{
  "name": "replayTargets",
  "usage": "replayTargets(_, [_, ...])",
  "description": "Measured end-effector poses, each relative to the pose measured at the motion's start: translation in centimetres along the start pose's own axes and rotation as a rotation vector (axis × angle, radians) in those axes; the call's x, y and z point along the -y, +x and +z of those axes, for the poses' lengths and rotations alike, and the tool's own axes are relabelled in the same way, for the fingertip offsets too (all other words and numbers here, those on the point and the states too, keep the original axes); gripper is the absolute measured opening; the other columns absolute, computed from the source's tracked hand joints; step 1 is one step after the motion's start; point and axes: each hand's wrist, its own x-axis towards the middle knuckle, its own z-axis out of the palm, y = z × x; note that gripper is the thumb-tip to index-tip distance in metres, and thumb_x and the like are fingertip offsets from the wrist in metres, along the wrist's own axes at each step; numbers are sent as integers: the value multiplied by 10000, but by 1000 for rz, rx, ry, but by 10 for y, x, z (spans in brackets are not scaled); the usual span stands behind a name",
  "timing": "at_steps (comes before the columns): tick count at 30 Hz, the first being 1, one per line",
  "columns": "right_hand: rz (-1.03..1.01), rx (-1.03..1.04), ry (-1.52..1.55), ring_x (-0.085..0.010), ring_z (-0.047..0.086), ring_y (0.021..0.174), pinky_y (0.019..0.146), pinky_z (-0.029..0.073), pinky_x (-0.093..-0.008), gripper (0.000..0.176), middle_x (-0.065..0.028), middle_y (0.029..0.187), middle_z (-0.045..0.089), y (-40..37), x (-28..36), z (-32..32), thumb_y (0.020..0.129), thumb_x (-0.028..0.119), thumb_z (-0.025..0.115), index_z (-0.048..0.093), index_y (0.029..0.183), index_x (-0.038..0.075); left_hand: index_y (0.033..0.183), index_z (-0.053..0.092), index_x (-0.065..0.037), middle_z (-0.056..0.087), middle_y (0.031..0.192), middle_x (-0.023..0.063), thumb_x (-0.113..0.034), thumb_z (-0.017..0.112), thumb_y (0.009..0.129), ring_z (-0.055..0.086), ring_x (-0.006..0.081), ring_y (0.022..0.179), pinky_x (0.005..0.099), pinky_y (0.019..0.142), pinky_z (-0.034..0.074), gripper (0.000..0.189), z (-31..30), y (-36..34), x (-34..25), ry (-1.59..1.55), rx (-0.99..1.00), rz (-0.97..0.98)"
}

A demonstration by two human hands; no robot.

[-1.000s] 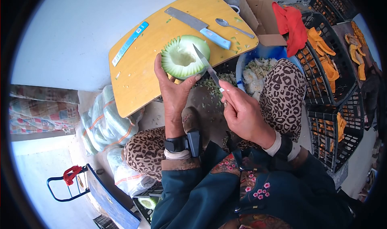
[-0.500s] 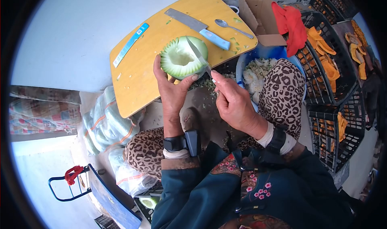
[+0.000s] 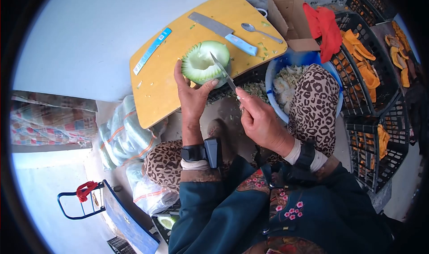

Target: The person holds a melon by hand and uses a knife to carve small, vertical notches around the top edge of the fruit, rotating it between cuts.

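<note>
A hollowed pale-green melon (image 3: 196,70), its rim cut into a row of notches on the left side, is held over the near edge of the yellow table. My left hand (image 3: 193,93) grips it from below and the left, thumb on the near side. My right hand (image 3: 263,120) is closed round the handle of a small knife (image 3: 222,70), whose blade lies across the right part of the melon's rim. On the table lie a cleaver with a light-blue handle (image 3: 241,44), a spoon (image 3: 259,30) and a blue-and-white strip (image 3: 153,51).
The yellow table (image 3: 165,93) carries green scraps. To its right stand a blue basin (image 3: 270,82) of shredded pulp, a cardboard box (image 3: 281,14) and black crates (image 3: 357,133) with orange slices. Plastic bags (image 3: 127,133) and a folding cart (image 3: 127,218) are at the left.
The knife blade has shifted slightly right and down along the melon's rim. The melon has turned or tilted a little in my left hand. The whole view has shifted slightly.
</note>
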Motion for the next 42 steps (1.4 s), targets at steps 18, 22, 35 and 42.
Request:
replayTargets(18, [71, 8, 59, -304, 698, 928, 803, 571, -365, 492, -213, 1071, 668, 0, 21, -36, 849, -95, 551, 516, 1337, -45, 1520, 211, -96, 397, 1463, 170, -1, 874, 670, 434, 300, 1348, 477, 1102, 429, 1082, -1, 0, -2, -143, 6, -49])
replayTargets(22, [70, 7, 92, -263, 687, 903, 803, 562, -345, 517, -187, 1025, 667, 7, 21, -29, 843, -107, 550, 513, 1353, -33, 1519, 214, -99, 398, 1462, 167, -1, 869, 671, 438, 299, 1345, 479, 1102, 428, 1076, -2, -1, -2, -136, 9, -53])
replayTargets(35, [90, 36, 94, -314, 694, 874, 781, 562, -385, 478, -209, 1034, 676, 12, 14, -23, 853, -63, 556, 517, 1329, -49, 1547, 163, -80, 384, 1475, 176, -15, 854, 688, 422, 300, 1356, 484, 1119, 398, 1105, 0, 1, -3, -204, -13, -79])
replayTargets(42, [117, 8, 96, -192, 671, 797, 727, 536, -308, 509, -135, 887, 669, 30, 11, -18, 864, -90, 542, 517, 1364, 7, 1577, 99, -73, 268, 1562, 197, -168, 852, 753, 315, 297, 1434, 491, 1150, 336, 1120, 7, 15, 6, -187, 8, -91])
